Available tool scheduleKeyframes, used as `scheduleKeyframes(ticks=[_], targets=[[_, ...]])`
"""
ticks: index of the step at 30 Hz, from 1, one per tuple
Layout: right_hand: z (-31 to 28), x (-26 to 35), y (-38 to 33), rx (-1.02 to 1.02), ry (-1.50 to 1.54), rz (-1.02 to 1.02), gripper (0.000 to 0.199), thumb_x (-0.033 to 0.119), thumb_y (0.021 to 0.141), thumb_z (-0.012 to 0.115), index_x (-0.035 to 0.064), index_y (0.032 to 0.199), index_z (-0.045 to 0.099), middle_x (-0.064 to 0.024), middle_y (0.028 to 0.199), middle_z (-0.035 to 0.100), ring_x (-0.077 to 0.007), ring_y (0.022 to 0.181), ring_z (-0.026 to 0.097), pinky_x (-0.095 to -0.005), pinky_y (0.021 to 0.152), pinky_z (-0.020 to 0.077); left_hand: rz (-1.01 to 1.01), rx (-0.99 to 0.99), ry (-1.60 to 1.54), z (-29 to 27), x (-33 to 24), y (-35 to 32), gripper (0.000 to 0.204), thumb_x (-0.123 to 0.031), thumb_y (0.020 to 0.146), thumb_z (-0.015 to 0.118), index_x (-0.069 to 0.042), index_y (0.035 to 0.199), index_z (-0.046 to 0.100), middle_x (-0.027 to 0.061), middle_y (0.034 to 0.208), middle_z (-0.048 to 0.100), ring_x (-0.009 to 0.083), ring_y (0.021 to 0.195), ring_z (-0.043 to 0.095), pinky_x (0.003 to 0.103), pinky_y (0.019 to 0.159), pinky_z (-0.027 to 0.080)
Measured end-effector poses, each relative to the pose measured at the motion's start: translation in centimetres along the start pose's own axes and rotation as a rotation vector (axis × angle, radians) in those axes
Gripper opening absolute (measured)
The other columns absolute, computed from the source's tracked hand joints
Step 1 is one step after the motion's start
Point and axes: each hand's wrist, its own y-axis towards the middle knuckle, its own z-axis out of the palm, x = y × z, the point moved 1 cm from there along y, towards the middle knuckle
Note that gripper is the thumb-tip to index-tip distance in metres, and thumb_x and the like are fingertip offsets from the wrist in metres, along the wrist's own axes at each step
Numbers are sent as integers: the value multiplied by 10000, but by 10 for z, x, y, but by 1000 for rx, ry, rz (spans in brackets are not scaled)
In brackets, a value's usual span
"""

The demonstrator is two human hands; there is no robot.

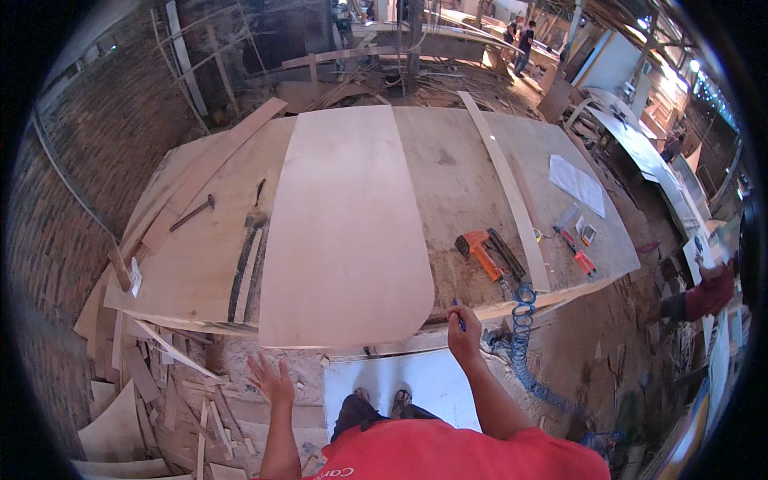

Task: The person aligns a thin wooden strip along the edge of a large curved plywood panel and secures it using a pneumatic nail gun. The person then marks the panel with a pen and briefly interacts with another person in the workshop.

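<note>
The right hand (462,330) is clenched on what looks like a blue pen (459,318) at the near edge of the plywood sheet (344,232) on the workbench (472,184), the left hand (272,381) spread and empty below; thin, light, floppy, the sheet is probably best gripped at both long edges

1. Paper sheet (578,184): lies flat on the tabletop (456,172) at its far right part, beside a long wood strip (506,188). Whitish, roughly rectangular, faint markings too small to tell.
2. Small pack (588,234): on the tabletop near its right edge, just below the paper sheet, beside red-handled tools. Small, squarish, pale with a dark centre. Kind cannot be told.
3. Tag (135,277): at the tabletop's left edge, against a short wooden post (120,268). Small, white, upright rectangle.
4. Screens: none seen.
5. Signs: none legible as such in view.
</note>
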Motion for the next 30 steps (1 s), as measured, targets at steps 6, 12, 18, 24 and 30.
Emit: scheduleKeyframes(ticks=[6,12,18,24,30], targets=[[-19,13,-39,-8,-95,-18,128,48,896,650,29,1023,654,-142,897,677,-294,836,680,-383,764,532,-983,365,-1299,26,2,-4,1025,-759,832,638,-176,1581,251,213,1493,418,406,1375,448,606,1147,306],[-9,13,-88,-60,-229,124,213,110,897,682,45,1100,676,-148,949,687,-298,853,682,-398,777,539,-940,489,-1781,42,-7,15,875,-658,853,701,-122,1462,373,182,1390,516,377,1290,541,569,1038,433],[28,41,-127,-63,-253,225,233,123,890,691,52,1111,674,-150,967,689,-306,861,680,-400,784,536,-889,731,-1763,44,-13,44,579,-507,833,790,-80,1171,593,137,1165,641,327,1166,616,488,983,513],[38,65,-129,-83,-314,134,201,106,925,659,40,1113,682,-167,995,709,-332,894,694,-414,804,542,-972,741,-1957,62,-20,60,547,-434,824,801,-112,1217,600,126,1127,645,319,1077,641,532,945,553],[20,67,-112,-84,-318,168,185,89,974,614,32,1135,684,-166,1047,721,-304,960,701,-377,836,536,-941,732,-2029,63,-39,65,487,-391,856,752,-98,1213,596,127,1146,645,324,1065,651,531,917,580]])
